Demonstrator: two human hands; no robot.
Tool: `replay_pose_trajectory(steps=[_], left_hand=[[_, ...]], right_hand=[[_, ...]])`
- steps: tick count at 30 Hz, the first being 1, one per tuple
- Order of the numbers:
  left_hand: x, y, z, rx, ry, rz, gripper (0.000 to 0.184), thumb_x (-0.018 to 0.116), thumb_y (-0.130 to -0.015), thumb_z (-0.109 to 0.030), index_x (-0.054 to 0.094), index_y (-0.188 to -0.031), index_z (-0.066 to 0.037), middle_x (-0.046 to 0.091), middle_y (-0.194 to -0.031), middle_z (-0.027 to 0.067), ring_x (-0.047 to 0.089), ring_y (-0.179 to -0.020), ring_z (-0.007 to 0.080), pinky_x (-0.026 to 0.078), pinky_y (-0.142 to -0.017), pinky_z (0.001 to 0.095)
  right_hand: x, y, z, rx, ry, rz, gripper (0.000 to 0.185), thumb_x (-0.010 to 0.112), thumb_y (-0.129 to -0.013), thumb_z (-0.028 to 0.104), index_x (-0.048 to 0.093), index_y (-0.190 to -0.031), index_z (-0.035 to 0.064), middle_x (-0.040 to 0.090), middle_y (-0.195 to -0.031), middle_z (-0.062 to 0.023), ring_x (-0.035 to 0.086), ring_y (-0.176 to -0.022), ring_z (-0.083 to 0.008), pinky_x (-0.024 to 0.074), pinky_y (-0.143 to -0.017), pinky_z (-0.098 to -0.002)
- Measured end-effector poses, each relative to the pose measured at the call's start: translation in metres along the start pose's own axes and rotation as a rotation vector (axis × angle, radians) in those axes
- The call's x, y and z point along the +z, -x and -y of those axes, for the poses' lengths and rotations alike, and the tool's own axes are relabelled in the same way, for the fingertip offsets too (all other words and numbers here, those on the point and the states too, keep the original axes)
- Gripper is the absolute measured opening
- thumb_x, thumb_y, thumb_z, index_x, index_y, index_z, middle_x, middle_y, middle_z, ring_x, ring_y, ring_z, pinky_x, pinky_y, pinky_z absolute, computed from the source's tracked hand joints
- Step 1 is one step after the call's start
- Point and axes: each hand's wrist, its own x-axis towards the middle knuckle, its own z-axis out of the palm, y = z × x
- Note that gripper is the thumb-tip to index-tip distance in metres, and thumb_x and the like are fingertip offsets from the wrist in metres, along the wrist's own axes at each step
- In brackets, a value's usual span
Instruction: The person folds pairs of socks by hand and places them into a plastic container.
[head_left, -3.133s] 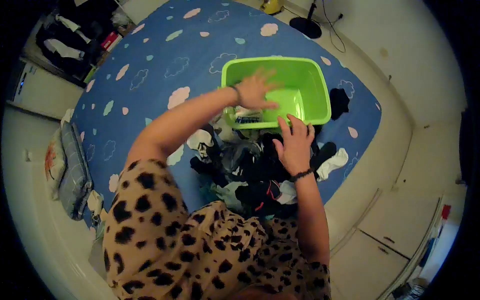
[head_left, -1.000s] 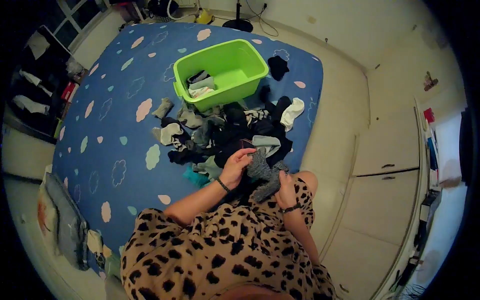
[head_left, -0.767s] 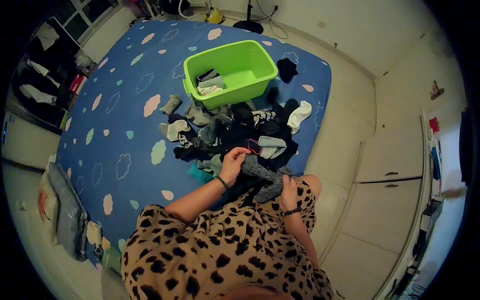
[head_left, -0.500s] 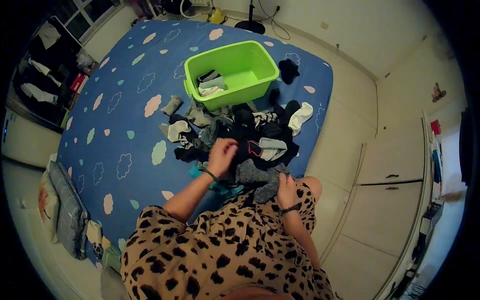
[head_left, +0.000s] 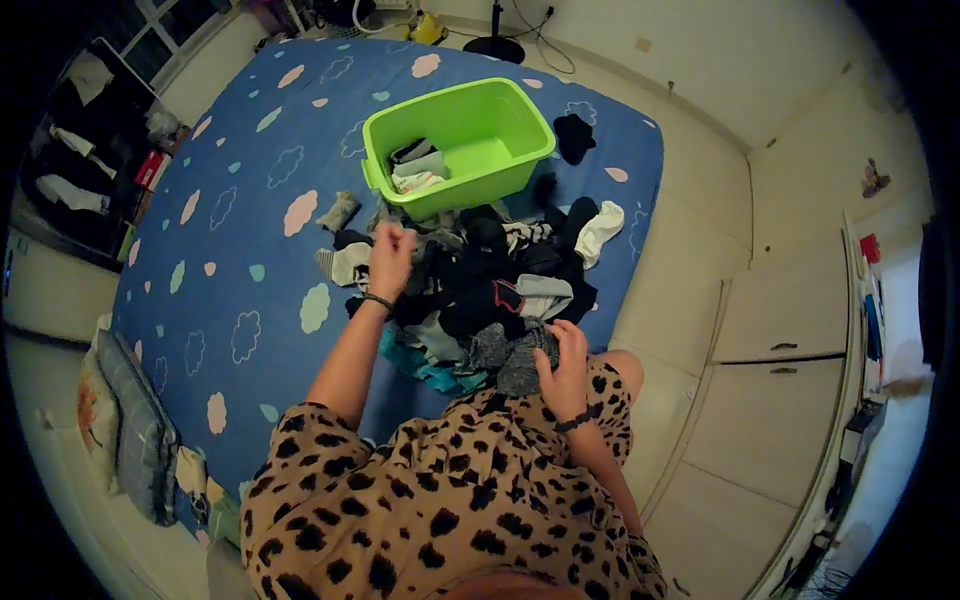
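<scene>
My left hand hangs over the left part of a heap of dark socks, its fingers curled together. Whether anything is between those fingertips I cannot make out. In front of my lap, my right hand has its thumb and fingers around the edge of a dark grey knitted sock. A light grey sock lies just beyond it, beside a black piece with a red outline. Teal cloth shows at the near side of the heap.
Behind the heap stands a bright green tub with several folded pieces inside at the left. A white sock and a black item lie to the right on the blue bed. Cabinets line the right.
My left hand has moved away from me and leftward over the heap. My right hand has shifted slightly up, its fingers more spread, and the grey knitted sock has moved a little left.
</scene>
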Motion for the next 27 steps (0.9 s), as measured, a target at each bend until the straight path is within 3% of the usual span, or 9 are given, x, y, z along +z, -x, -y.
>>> replay_pose_trajectory(steps=[2, 5, 8, 12, 14, 17, 22, 24, 27], left_hand=[[0.015, 0.002, 0.015, 0.938, -0.582, -0.181, 0.035, 0.059, -0.089, -0.03, 0.052, -0.109, -0.001, 0.065, -0.083, 0.0163, 0.063, -0.073, 0.0379, 0.05, -0.069, 0.0449], [0.03, -0.002, 0.043, 0.388, -0.754, 0.002, 0.03, 0.063, -0.082, -0.024, 0.057, -0.104, -0.004, 0.066, -0.086, 0.0201, 0.061, -0.087, 0.0419, 0.046, -0.081, 0.0487], [0.064, 0.071, -0.03, 1.031, -0.552, 0.037, 0.015, 0.061, -0.067, -0.009, 0.058, -0.081, -0.006, 0.057, -0.066, 0.0174, 0.056, -0.069, 0.0395, 0.041, -0.073, 0.0486], [0.088, 0.189, -0.066, 0.797, -0.67, 1.012, 0.013, 0.06, -0.072, -0.014, 0.06, -0.085, -0.011, 0.059, -0.075, 0.017, 0.058, -0.069, 0.0386, 0.044, -0.057, 0.0488], [0.091, 0.218, -0.035, 0.878, -0.587, 1.107, 0.013, 0.059, -0.081, -0.023, 0.06, -0.09, -0.014, 0.059, -0.072, 0.0179, 0.06, -0.066, 0.0372, 0.045, -0.055, 0.0471], [0.067, 0.209, -0.053, 0.719, -0.559, 1.288, 0.02, 0.055, -0.088, -0.03, 0.058, -0.094, -0.011, 0.058, -0.067, 0.0185, 0.061, -0.068, 0.0365, 0.047, -0.056, 0.0442], [0.006, 0.156, -0.06, -0.119, -0.158, 0.924, 0.057, 0.035, -0.099, -0.048, 0.062, -0.093, 0.002, 0.054, -0.069, 0.0035, 0.045, -0.066, 0.0118, 0.043, -0.063, 0.0329], [0.003, 0.136, 0.025, -0.25, 0.073, 0.687, 0.052, 0.042, -0.098, -0.044, 0.051, -0.121, 0.002, 0.056, -0.113, 0.0107, 0.051, -0.096, 0.016, 0.043, -0.077, 0.0348], [-0.015, 0.132, 0.074, 0.271, -0.161, 0.458, 0.049, 0.06, -0.09, -0.033, 0.046, -0.121, 0.001, 0.051, -0.119, 0.0158, 0.051, -0.103, 0.0239, 0.042, -0.081, 0.038]], right_hand=[[0.002, -0.001, 0.005, 0.004, -0.052, 0.062, 0.038, 0.063, -0.082, 0.013, 0.052, -0.116, 0.0024, 0.047, -0.124, -0.0172, 0.045, -0.117, -0.0365, 0.0366, -0.1, -0.0437], [0.013, 0.004, 0.004, -0.064, -0.078, 0.167, 0.033, 0.06, -0.087, 0.012, 0.051, -0.116, 0.0023, 0.047, -0.123, -0.0177, 0.047, -0.116, -0.0362, 0.0377, -0.099, -0.0437], [0.007, 0.006, 0.001, -0.114, -0.027, 0.212, 0.037, 0.061, -0.086, 0.012, 0.049, -0.12, 0.0027, 0.047, -0.125, -0.0181, 0.046, -0.117, -0.0363, 0.0372, -0.1, -0.0427], [0.003, 0.009, -0.012, 0.152, -0.094, -0.116, 0.056, 0.066, -0.075, 0.011, 0.045, -0.127, 0.0023, 0.04, -0.135, -0.0189, 0.044, -0.12, -0.0332, 0.0364, -0.101, -0.0398], [-0.008, -0.005, -0.003, -0.3, -0.045, -0.072, 0.057, 0.067, -0.076, 0.012, 0.045, -0.128, 0.0024, 0.04, -0.135, -0.0194, 0.041, -0.125, -0.0327, 0.0361, -0.102, -0.0393], [-0.009, 0.01, -0.007, -0.224, -0.138, 0.276, 0.049, 0.067, -0.077, 0.016, 0.053, -0.121, 0.0023, 0.045, -0.131, -0.0201, 0.044, -0.122, -0.0334, 0.037, -0.102, -0.0384], [0.016, 0.037, -0.005, 0.187, -0.371, 0.634, 0.037, 0.063, -0.087, 0.015, 0.053, -0.121, 0.002, 0.058, -0.113, -0.0146, 0.057, -0.103, -0.0283, 0.0455, -0.089, -0.036], [0.014, 0.022, 0.02, 0.143, -0.311, 0.716, 0.035, 0.063, -0.089, 0.014, 0.053, -0.12, 0.0028, 0.059, -0.109, -0.0134, 0.058, -0.098, -0.0261, 0.047, -0.084, -0.0352], [0.027, 0.025, 0.01, 0.036, -0.27, 0.789, 0.036, 0.06, -0.09, 0.023, 0.055, -0.12, 0.003, 0.059, -0.112, -0.0157, 0.063, -0.096, -0.0275, 0.0505, -0.081, -0.0364]])
